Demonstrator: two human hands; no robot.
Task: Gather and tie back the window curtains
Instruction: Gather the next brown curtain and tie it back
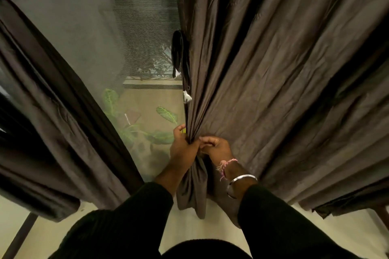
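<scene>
The pale floor (210, 229) carries a dark strip (20, 235) at the left; curtain hems (193, 206) hang near it.

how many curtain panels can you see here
2. The left curtain hangs at the left of the window; the right curtain covers the right side, its inner edge bunched in both hands. More may hang out of frame.

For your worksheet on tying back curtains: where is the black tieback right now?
In the head view, the black tieback hangs just right of centre, at the inner edge of the right curtain, well above both hands.
</scene>
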